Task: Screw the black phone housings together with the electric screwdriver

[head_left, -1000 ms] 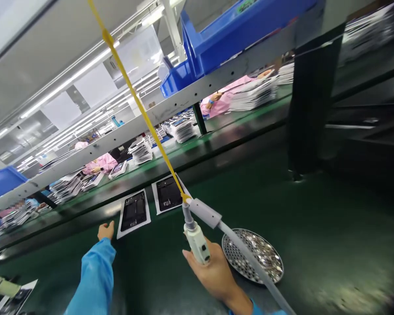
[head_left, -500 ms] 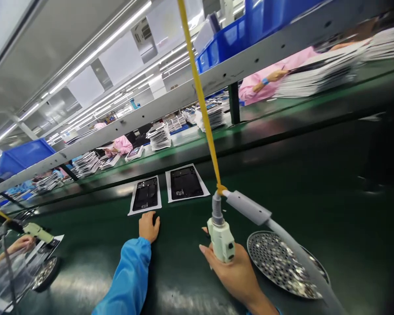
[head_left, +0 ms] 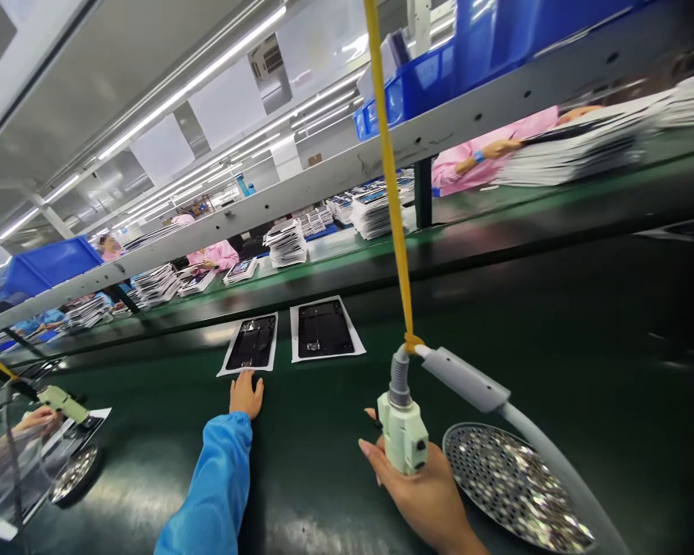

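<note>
My left hand [head_left: 246, 395], in a blue sleeve, reaches forward with the thumb apart from the fingers. Its fingertips meet the near edge of a white sheet [head_left: 222, 371] carrying a black tablet-like housing [head_left: 253, 343]. Just right of it lies another black housing [head_left: 322, 330] on its own white sheet. My right hand [head_left: 422, 493] is closed around a pale green electric screwdriver [head_left: 403, 435], which hangs from a yellow strap [head_left: 394, 200] with a thick grey cable [head_left: 547, 451]. The tool's tip is hidden. Beside this hand lies a round perforated dish [head_left: 480, 470] of small shiny metal parts.
At left, a co-worker's hand [head_left: 39, 420] is by another pale green screwdriver [head_left: 63, 402] and a dish of parts [head_left: 75, 474]. A metal rail [head_left: 324, 181] crosses above the dark green bench [head_left: 324, 462], with blue bins [head_left: 52, 266] on it. Paper-like stacks [head_left: 286, 243] stand behind.
My left hand has moved forward and left to the near edge of the left sheet. My right hand still holds the screwdriver, now lower and farther right in view.
</note>
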The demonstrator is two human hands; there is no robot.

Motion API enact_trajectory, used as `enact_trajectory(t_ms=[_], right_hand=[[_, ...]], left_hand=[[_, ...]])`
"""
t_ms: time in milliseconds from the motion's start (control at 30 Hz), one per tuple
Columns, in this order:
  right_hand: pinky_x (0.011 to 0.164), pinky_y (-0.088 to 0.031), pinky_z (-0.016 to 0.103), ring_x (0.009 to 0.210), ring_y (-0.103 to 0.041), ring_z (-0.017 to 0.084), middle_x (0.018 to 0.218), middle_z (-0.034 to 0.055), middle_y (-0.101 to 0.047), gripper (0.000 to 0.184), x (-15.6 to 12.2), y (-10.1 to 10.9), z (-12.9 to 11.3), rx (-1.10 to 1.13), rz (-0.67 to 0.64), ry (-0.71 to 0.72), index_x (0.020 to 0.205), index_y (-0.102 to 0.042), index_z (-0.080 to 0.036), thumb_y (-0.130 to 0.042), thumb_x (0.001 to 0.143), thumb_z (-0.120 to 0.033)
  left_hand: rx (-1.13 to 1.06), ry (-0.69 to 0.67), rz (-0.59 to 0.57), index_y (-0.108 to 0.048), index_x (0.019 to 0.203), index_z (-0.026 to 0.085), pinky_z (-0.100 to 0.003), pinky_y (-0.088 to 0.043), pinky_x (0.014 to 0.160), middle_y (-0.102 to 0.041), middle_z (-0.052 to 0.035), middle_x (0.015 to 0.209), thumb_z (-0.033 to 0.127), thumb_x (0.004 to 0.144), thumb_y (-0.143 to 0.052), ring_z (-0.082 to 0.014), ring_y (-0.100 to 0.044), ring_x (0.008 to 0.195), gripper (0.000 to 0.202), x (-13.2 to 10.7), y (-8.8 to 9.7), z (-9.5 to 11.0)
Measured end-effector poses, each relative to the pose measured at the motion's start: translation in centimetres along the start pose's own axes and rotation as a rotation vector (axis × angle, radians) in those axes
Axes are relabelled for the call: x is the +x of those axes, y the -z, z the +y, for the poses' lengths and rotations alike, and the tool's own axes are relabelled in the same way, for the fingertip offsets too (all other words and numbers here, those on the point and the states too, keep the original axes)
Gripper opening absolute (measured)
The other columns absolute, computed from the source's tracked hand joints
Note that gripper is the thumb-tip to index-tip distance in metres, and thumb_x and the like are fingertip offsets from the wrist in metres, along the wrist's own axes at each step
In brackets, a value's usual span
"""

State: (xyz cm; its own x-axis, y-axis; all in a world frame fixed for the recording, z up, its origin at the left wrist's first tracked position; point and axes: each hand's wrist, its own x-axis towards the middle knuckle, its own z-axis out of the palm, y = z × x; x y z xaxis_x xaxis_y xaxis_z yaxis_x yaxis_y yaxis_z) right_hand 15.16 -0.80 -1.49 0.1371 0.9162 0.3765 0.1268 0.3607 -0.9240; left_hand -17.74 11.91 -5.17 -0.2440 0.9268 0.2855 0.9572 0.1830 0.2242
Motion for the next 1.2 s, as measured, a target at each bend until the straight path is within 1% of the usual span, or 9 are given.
enact_trajectory(t_ms=[100,200,367,467,633,767,900,1033,1200], right_hand=[[0.045,-0.046,0.022,0.05,-0.058,0.017,0.05,0.0014,-0.054,0.034,-0.1,0.3,0.1,-0.003,-0.034,-0.026,0.06,-0.056,-0.02,-0.064,0.078,-0.048],[0.044,-0.045,0.022,0.051,-0.058,0.016,0.055,0.0027,-0.057,0.036,-0.3,0.6,-0.1,0.018,-0.048,-0.094,0.057,-0.052,-0.021,-0.066,0.075,-0.049],[0.046,-0.045,0.023,0.049,-0.055,0.015,0.056,0.0015,-0.056,0.038,-0.9,0.4,-1.2,0.045,-0.004,-0.2,0.055,-0.047,-0.022,-0.066,0.074,-0.049],[0.049,-0.045,0.024,0.049,-0.053,0.015,0.055,0.0012,-0.054,0.039,-1.1,0.4,-1.8,0.02,0.025,-0.203,0.053,-0.044,-0.022,-0.065,0.074,-0.047],[0.051,-0.047,0.025,0.052,-0.057,0.016,0.058,0.0023,-0.057,0.041,-1.0,0.5,-0.8,-0.033,0.039,-0.161,0.053,-0.045,-0.022,-0.065,0.075,-0.05],[0.045,-0.046,0.023,0.049,-0.057,0.016,0.055,0.0023,-0.056,0.043,-0.8,0.6,0.3,-0.012,0.035,-0.126,0.052,-0.045,-0.022,-0.067,0.073,-0.052],[0.042,-0.045,0.022,0.043,-0.052,0.013,0.056,0.0031,-0.059,0.038,-0.4,0.7,0.0,0.011,-0.005,-0.063,0.052,-0.048,-0.021,-0.065,0.073,-0.048],[0.043,-0.043,0.023,0.041,-0.05,0.014,0.047,-0.0014,-0.05,0.027,0.1,0.1,0.0,0.043,-0.043,-0.038,0.07,-0.06,-0.019,-0.062,0.077,-0.044],[0.047,-0.045,0.023,0.045,-0.05,0.014,0.051,-0.0025,-0.051,0.031,-0.5,-1.1,-1.2,0.021,0.006,-0.053,0.095,-0.067,-0.016,-0.058,0.079,-0.041]], left_hand=[[-0.02,-0.002,0.044,-0.06,0.105,0.017,-0.042,-0.037,0.105,-0.065,-0.0102,0.114,0.026,0.09,-0.049,-0.0235,-0.058,0.113,0.021,-0.6,0.1,0.0],[-0.025,0.014,0.088,-0.059,0.093,0.018,-0.034,-0.044,0.093,-0.065,-0.0063,0.096,0.026,0.088,-0.051,-0.0196,-0.061,0.095,0.012,-1.2,0.4,0.0],[0.008,0.085,0.134,-0.055,0.076,0.019,-0.028,-0.043,0.083,-0.061,-0.0051,0.09,0.021,0.082,-0.056,-0.0185,-0.058,0.093,0.007,-2.1,1.0,0.5],[0.028,0.14,0.12,-0.053,0.071,0.019,-0.027,-0.041,0.077,-0.061,-0.0033,0.084,0.019,0.078,-0.058,-0.0183,-0.058,0.088,0.009,-2.7,1.3,1.1],[0.049,0.224,0.03,-0.054,0.065,0.02,-0.026,-0.034,0.061,-0.056,0.0011,0.061,0.021,0.077,-0.057,-0.0158,-0.057,0.065,0.012,-3.1,1.7,1.6],[0.082,0.24,-0.026,-0.053,0.058,0.019,-0.026,-0.032,0.06,-0.058,-0.0008,0.061,0.023,0.079,-0.055,-0.0162,-0.058,0.067,0.022,-3.1,2.2,1.8],[0.133,0.218,-0.067,-0.054,0.057,0.019,-0.025,-0.033,0.062,-0.063,-0.0026,0.067,0.027,0.085,-0.051,-0.0167,-0.06,0.071,0.029,-3.3,2.8,2.0],[0.201,0.177,-0.07,-0.055,0.062,0.02,-0.024,-0.034,0.06,-0.064,-0.0015,0.068,0.032,0.09,-0.049,-0.0155,-0.061,0.071,0.031,-3.0,3.4,2.8],[0.166,-0.007,-0.113,-0.06,0.079,0.023,-0.019,-0.039,0.062,-0.07,0.0035,0.08,0.031,0.084,-0.055,-0.0135,-0.064,0.076,0.011,-2.8,5.5,6.5]])
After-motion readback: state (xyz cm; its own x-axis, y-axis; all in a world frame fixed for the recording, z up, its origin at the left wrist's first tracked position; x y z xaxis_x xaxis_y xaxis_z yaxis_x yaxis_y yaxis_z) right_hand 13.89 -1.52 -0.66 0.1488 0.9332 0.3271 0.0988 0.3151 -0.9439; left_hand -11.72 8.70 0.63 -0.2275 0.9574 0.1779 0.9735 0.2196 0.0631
